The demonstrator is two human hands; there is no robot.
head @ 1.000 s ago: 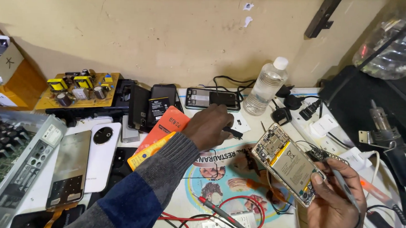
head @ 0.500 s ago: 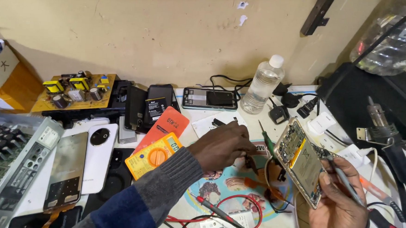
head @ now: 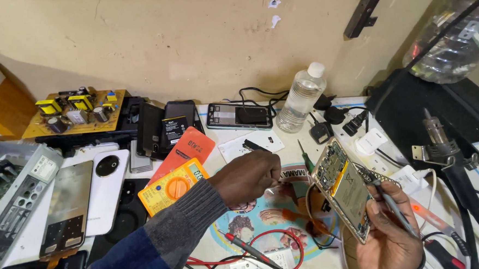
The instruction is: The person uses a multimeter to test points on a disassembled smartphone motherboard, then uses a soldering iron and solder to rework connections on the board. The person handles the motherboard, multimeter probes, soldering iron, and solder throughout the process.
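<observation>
opened phone [head: 341,188] held tilted, clamped with a pen-like tool in the right hand [head: 389,243] at 4 o'clock; left hand [head: 246,176], fingers pinched on something unclear, is probing its board, likely needing steadier aim next.

A clear plastic water bottle [head: 302,98] stands upright near the back wall, with a dark phone [head: 239,117] lying flat just to its left. Black plugs and cables [head: 339,119] tangle to its right. A yellow multimeter [head: 173,186] lies beside an orange card [head: 185,149]. At the left, a brown circuit board [head: 75,111] carries yellow-topped parts, and a white phone back [head: 105,190] lies near a grey metal casing [head: 7,201]. Red test leads [head: 266,254] loop at the front edge.
</observation>
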